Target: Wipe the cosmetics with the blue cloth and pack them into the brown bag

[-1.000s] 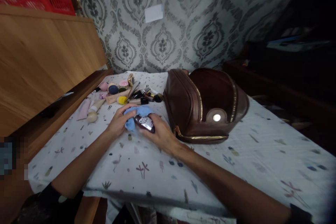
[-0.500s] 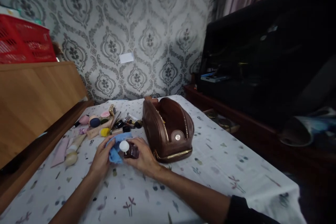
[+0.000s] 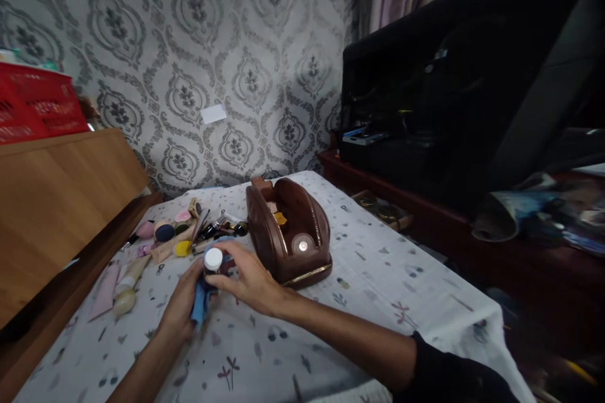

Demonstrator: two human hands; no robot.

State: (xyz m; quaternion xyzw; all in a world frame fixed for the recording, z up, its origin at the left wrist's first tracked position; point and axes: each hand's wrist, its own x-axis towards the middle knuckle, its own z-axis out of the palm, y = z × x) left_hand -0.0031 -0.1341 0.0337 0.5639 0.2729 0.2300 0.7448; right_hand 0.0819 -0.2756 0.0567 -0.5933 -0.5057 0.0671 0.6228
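My right hand (image 3: 248, 277) is closed around a small dark bottle with a white cap (image 3: 213, 259), its cap turned up toward me. Against the bottle's left side, my left hand (image 3: 182, 298) grips a blue cloth (image 3: 200, 302) that hangs below the fingers. Fingers and cloth hide most of the bottle's body. Just right of my hands stands a brown leather toiletry bag (image 3: 288, 233), unzipped at the top, with a yellowish item (image 3: 280, 218) and a pale one visible inside.
Makeup items lie left of the bag, among them a yellow sponge (image 3: 183, 248), a dark blue sponge (image 3: 164, 233), a pink tube (image 3: 104, 289) and a beige tube (image 3: 132, 274). A wooden headboard (image 3: 70, 176) borders the left; a large black screen (image 3: 454, 107) stands right.
The bottle has been brought closer to my left hand, and the cloth now hangs lower beneath it. My view has turned slightly right, showing more of the bag's inside.
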